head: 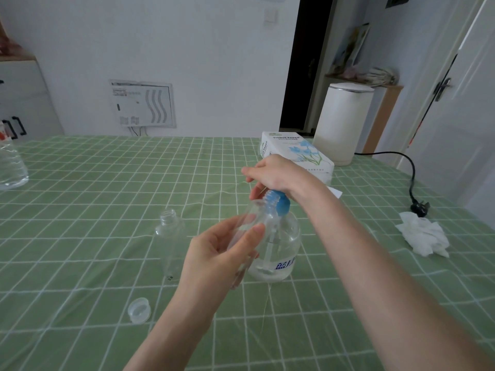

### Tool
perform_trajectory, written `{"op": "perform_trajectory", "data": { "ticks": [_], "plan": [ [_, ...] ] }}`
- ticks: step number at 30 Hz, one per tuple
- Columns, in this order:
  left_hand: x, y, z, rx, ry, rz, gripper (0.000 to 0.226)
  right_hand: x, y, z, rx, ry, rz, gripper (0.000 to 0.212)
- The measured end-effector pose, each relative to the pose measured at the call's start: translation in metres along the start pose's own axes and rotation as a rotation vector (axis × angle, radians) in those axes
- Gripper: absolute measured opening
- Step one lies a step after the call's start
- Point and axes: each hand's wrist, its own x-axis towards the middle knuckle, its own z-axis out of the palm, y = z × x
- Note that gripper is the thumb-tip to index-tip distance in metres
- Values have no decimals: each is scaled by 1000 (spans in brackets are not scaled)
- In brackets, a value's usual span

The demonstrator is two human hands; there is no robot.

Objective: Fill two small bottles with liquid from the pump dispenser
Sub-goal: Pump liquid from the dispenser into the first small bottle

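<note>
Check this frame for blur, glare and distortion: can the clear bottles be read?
Head view: dim, even light, no hard shadows or strong glare; wide-angle bend curves the tablecloth grid near the edges; the small bottle in the left hand and the standing bottle show only faintly against the green.

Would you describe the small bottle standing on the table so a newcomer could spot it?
On the green checked tablecloth, find the blue-topped pump dispenser near the middle. Left of it stands the small clear bottle, upright and uncapped; its twin is tilted in the left hand.
</note>
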Motion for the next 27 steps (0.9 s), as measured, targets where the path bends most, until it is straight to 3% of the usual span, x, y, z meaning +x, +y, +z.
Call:
{"op": "perform_trajectory", "data": {
  "ticks": [20, 27],
  "plan": [
    [0, 1, 1, -30, -13, 16, 36, 2, 0, 1, -19, -14, 39, 31],
    [-1, 2, 1, -26, -15, -4, 34, 1, 0, 0, 23, 41, 3, 42]
  ]
}}
